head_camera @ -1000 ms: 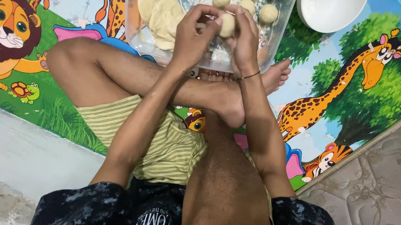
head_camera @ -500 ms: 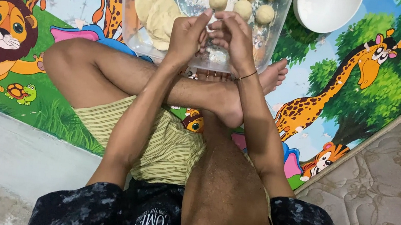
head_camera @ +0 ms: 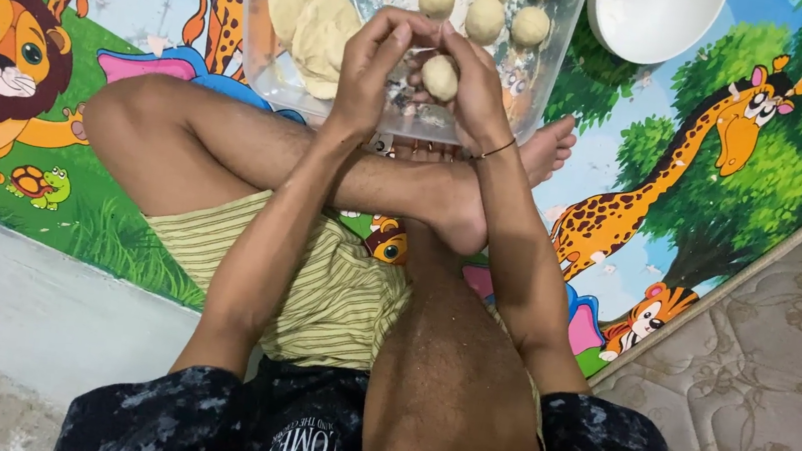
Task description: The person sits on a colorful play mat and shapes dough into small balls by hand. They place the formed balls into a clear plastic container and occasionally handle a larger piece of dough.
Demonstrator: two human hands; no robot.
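1. My left hand [head_camera: 370, 71] and right hand [head_camera: 472, 88] met over the near edge of the clear plastic tub [head_camera: 550, 66], fingertips touching at the top.
2. Between them sat one dough ball [head_camera: 440, 77], pale, floury. It was nearly round, so no clear long axis; if anything, slightly taller than wide, pointing up toward the fingertips.
3. Right fingers were curled around the ball's far side and closed on it. Left fingers were bent and pressed together, thumb side toward the ball; whether the left palm touched the dough I could not tell.
4. Inside the tub, beyond my hands: a cluster of rolled dough balls [head_camera: 485, 18] lay close together, some touching. To the left, flattened dough rounds [head_camera: 319, 20] overlapped against the tub wall.
5. A white bowl [head_camera: 651, 17] stood just beside the tub on the right, partly cut off by the frame.
6. Everything rested on a cartoon animal mat [head_camera: 731, 152]: lion at left, giraffe at right.
7. My crossed legs lay under my forearms; one foot [head_camera: 545, 151] lay against the tub's near wall. The hands hid part of the tub floor.
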